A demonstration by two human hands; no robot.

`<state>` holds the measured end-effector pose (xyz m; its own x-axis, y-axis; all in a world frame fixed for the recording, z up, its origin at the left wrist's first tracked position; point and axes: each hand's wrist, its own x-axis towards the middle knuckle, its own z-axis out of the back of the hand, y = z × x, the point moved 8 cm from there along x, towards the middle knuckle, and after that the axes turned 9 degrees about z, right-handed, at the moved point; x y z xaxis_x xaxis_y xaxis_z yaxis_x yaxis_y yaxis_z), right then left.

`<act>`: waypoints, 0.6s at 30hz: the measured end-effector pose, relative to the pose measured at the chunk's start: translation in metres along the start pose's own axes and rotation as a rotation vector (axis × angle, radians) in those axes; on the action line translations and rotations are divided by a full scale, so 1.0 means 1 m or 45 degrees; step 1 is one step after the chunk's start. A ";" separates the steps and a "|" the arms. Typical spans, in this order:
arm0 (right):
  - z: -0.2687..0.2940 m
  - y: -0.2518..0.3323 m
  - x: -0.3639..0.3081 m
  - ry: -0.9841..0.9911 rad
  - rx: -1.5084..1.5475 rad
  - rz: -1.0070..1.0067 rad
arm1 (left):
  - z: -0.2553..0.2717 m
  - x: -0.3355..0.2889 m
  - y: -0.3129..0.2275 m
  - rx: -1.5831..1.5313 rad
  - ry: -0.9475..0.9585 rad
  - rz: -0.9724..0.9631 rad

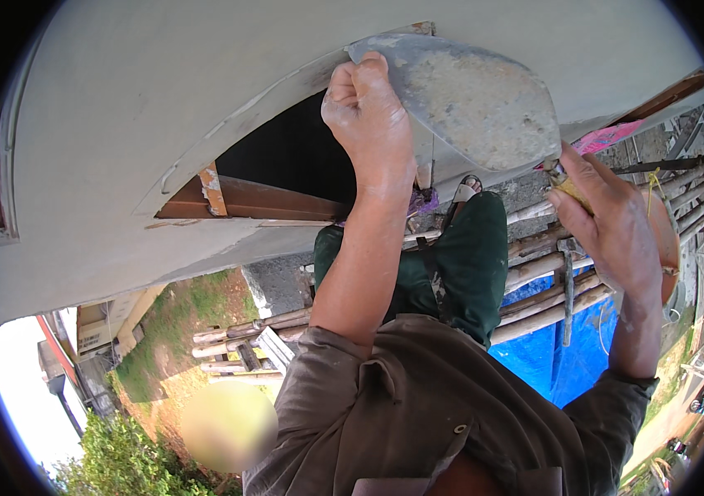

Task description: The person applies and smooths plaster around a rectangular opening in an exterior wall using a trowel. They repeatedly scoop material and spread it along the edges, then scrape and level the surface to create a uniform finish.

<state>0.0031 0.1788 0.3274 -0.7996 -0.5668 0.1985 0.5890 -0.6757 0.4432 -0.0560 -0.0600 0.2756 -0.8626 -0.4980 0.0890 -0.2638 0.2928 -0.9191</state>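
On the right of the view, the person's right hand [616, 231] has its grip closed around the handle of a trowel [484, 107], fingers and thumb wrapped at the end nearest the blade. The blade, broad and coated with pale grey, dried-looking matter, stretches from that grip toward the upper middle, in front of the white wall [145, 107]; whether it touches the wall cannot be told. At its far tip, the left hand [368, 120] is curled into a fist, thumb against the blade's edge as it appears; whether the fingers pinch anything is unclear. Both hands carry whitish smears.

Beside the left forearm, a dark opening [290, 157] with a curved upper outline breaks the wall, bordered below by a brown frame [273, 202]. Just beyond the right hand sits a partly hidden orange container [666, 248]. Farther down are green trousers [476, 256], rough wooden poles [534, 269] and blue sheeting [592, 331].
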 end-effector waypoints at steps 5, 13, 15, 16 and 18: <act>0.003 -0.005 -0.003 -0.006 0.010 -0.029 | -0.010 -0.002 0.000 -0.010 0.010 0.009; 0.009 -0.013 -0.008 -0.044 -0.042 -0.018 | -0.022 -0.002 0.006 -0.029 0.022 0.028; 0.009 -0.018 -0.011 -0.046 -0.016 -0.035 | -0.029 -0.004 0.002 -0.045 0.002 -0.036; 0.009 -0.020 -0.012 -0.046 -0.003 -0.044 | -0.031 -0.004 0.003 -0.050 0.015 -0.039; 0.012 -0.019 -0.012 -0.126 -0.038 0.024 | -0.034 -0.004 0.004 -0.065 0.047 -0.046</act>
<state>0.0001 0.2044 0.3267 -0.7949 -0.5314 0.2929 0.6064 -0.6799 0.4123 -0.0687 -0.0291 0.2846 -0.8672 -0.4789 0.1364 -0.3156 0.3168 -0.8944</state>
